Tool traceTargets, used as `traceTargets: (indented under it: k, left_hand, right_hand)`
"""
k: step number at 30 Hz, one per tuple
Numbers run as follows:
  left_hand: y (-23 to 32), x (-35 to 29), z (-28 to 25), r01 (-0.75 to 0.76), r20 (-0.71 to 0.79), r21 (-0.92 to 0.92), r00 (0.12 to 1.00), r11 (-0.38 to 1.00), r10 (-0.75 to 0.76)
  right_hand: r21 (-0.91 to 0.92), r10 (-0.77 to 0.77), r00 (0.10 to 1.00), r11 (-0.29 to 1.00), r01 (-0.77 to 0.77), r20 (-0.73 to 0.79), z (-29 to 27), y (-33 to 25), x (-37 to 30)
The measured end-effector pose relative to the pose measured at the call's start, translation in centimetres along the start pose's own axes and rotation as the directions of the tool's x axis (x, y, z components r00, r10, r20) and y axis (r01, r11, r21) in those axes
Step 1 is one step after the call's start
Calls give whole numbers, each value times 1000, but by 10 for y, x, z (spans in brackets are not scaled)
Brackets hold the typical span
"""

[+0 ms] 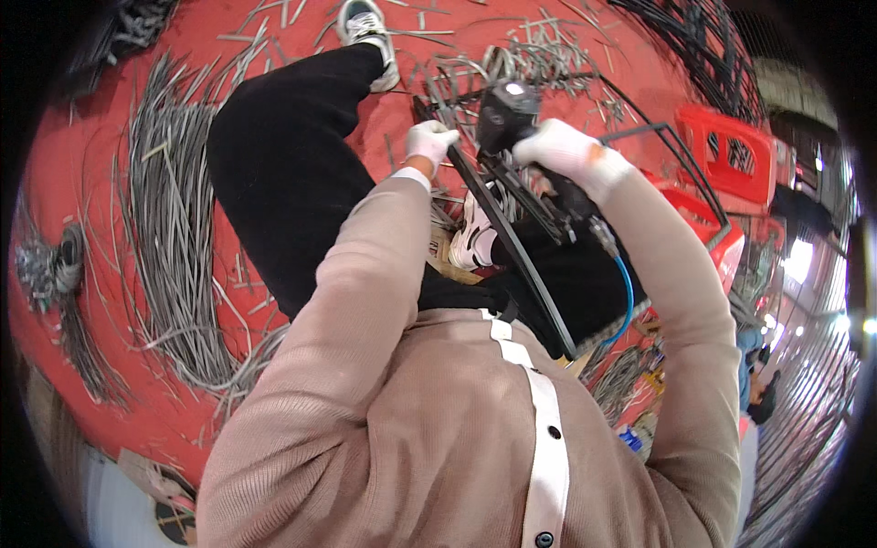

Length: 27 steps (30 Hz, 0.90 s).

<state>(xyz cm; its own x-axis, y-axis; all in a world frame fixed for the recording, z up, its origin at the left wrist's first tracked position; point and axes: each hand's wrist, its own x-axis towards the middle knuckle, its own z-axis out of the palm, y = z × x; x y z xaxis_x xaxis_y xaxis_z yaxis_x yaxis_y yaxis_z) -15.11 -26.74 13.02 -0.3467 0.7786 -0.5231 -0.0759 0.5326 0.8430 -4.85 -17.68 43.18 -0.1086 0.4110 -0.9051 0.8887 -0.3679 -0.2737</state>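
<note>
**Fingers on tool and frame: item list, largest first**

Fingers of the right hand [568, 151], in a white glove, are wrapped tight around the black pneumatic tool [508, 114]; fingers of the left hand [429, 142], also gloved, are curled closed on the dark wire frame [512, 247] just beside the tool's nose.

- Red floor [82, 183]: smooth, matte, strewn with offcuts.
- Grey wire lengths [174, 228]: thin, straight to slightly bowed, lying in a loose sheaf well apart from the hands.
- Wire frame: slim black rods, rigid, running from the lap up to both hands.
- Red plastic crate [726, 151]: slotted, to the right.
- Pneumatic tool: bulky rounded head, blue hose [627, 301] trailing below.

Handling note (a judgement): steadying the frame close to the tool's nose, with the nose square to the joint, looks best.
</note>
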Motion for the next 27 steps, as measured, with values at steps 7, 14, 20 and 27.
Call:
traceTargets:
  k: [7, 14, 20, 27]
  left_hand:
    - [-11, 25, -13, 29, -182, 168, 983, 985, 2]
    - [37, 20, 10, -224, 22, 23, 974, 974, 223]
    - [110, -40, -8, -578, 572, 332, 752, 746, 328]
    - [109, -137, -33, -736, 721, 677, 652, -33, 234]
  right_hand:
    - [565, -21, 796, 694, 447, -604, -34, 188, -291]
    - [844, 411, 745, 357, 400, -526, 105, 515, -316]
    - [745, 744, 231, 660, -100, -627, 248, 684, -155]
    - [458, 459, 73, 835, 304, -885, 164, 530, -111]
